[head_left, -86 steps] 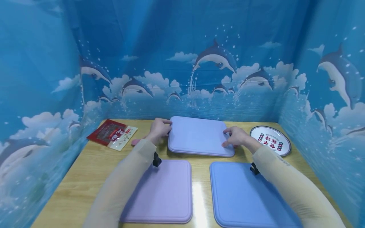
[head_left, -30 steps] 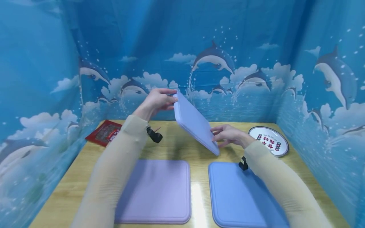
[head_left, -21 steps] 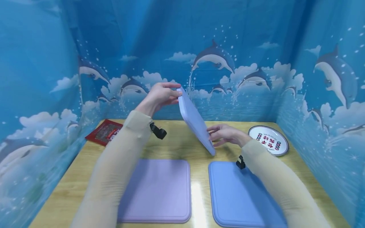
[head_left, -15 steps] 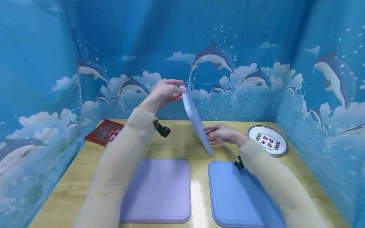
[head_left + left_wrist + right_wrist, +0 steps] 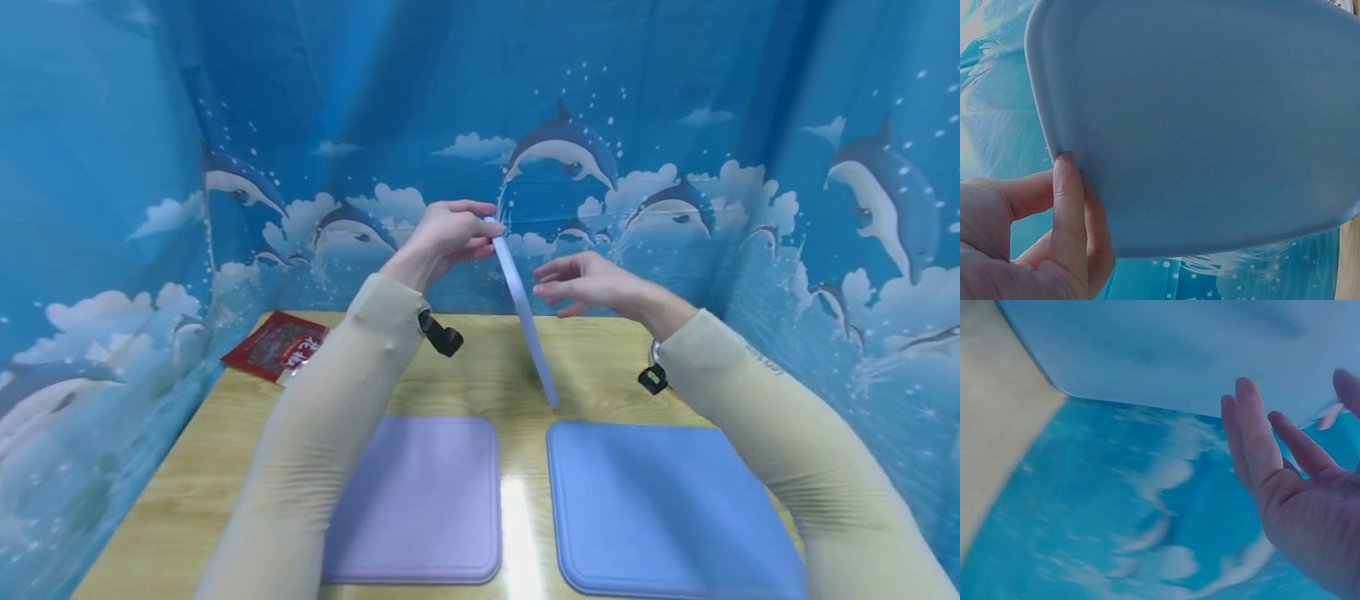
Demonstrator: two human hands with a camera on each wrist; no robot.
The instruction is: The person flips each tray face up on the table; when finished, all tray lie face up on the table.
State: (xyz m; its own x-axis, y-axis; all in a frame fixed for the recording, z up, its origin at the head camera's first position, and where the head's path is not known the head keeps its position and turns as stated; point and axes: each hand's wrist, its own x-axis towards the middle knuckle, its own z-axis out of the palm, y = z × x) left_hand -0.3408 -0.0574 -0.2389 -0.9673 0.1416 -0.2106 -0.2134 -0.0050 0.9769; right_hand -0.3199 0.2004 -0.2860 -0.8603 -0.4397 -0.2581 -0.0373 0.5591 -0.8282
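A pale blue rectangular board [image 5: 525, 308] with rounded corners stands tilted on edge over the back of the table, seen almost edge-on in the head view. My left hand [image 5: 450, 237] pinches its upper edge; the left wrist view shows the thumb and fingers gripping the board [image 5: 1210, 125] near one corner. Beside its right face my right hand [image 5: 585, 283] is raised, fingers loosely extended and holding nothing. In the right wrist view a gap separates the hand [image 5: 1310, 481] from the board's lower corner, though the fingertips overlap its face.
A lavender pad [image 5: 420, 500] and a blue pad [image 5: 667, 500] lie at the front of the wooden table [image 5: 480, 375]. A red food packet [image 5: 273, 346] lies back left, partly behind the left sleeve. The right arm mostly hides a plate. Dolphin-print curtains [image 5: 480, 83] surround the table.
The board was lying lower with both hands on it; my left hand has raised it and swung it nearly upright. My right hand has let go and moved up off its face.
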